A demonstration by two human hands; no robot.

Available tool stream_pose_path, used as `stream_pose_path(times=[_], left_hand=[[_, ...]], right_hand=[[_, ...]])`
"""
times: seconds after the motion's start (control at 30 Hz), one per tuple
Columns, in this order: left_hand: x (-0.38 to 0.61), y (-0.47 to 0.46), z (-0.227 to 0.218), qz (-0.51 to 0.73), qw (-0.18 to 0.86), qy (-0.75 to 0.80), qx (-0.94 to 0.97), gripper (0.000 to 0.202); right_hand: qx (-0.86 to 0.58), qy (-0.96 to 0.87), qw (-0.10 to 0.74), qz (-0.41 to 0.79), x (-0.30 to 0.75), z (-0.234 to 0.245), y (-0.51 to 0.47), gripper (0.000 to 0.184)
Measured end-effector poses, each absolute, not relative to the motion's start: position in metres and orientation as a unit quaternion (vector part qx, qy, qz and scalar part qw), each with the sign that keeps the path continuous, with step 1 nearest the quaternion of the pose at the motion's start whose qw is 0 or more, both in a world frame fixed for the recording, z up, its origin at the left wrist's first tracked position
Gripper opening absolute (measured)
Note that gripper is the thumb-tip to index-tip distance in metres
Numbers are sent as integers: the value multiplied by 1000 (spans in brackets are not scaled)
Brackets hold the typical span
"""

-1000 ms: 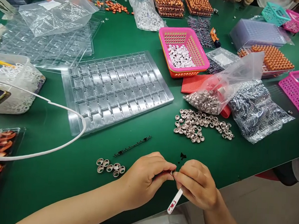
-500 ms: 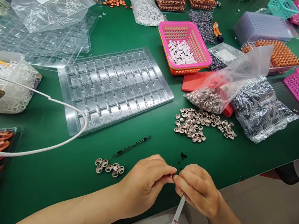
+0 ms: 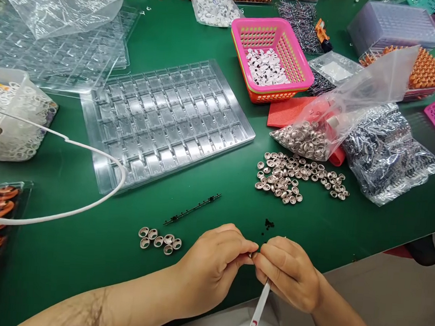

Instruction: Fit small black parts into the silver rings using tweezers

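Note:
My left hand (image 3: 213,263) and my right hand (image 3: 288,273) meet at the near edge of the green table (image 3: 86,253), fingertips pinched together on a tiny metal part that I can barely see. A white tool with red marks (image 3: 258,313) sticks down out of my right fist. Several finished metal rings (image 3: 159,240) lie in a row left of my left hand. A thin black strip (image 3: 192,209) and a few black specks (image 3: 269,223) lie just beyond my hands. A loose pile of metal rings (image 3: 294,176) spreads out to the right.
A clear compartment tray (image 3: 164,118) sits mid-table, with more trays and a bag (image 3: 65,6) behind. A pink basket of white parts (image 3: 271,65), bags of metal parts (image 3: 384,148), orange parts (image 3: 425,72), a white cable (image 3: 74,147) and a tub of white rings (image 3: 14,116) surround it.
My hands stay pinched together at the same spot; the white tool has swung lower. The view has tilted down a little, so the table items sit higher in the frame.

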State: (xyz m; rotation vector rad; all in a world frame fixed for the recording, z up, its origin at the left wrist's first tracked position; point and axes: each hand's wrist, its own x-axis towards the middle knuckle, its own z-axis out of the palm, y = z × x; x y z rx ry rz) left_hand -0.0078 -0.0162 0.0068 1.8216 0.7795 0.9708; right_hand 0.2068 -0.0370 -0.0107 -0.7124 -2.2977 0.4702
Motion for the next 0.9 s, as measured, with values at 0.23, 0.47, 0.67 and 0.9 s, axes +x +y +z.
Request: stream_pose_path(times=[0.23,0.47,0.67,0.9], left_hand=[[-10,-10,5,374,484,326,721,22],[-9,-6,12,298,630,402,594,15],[-10,-8,13,278,682,421,530,17],[-9,-7,12,272,693,417,521,18]], right_hand=[[-305,-867,357,167,205,-9,-38,30],[-363,-815,416,174,202,-6,-39,28],[-376,-794,446,170,203,-7,-39,30],[-370,-796,443,181,202,-9,-39,36]])
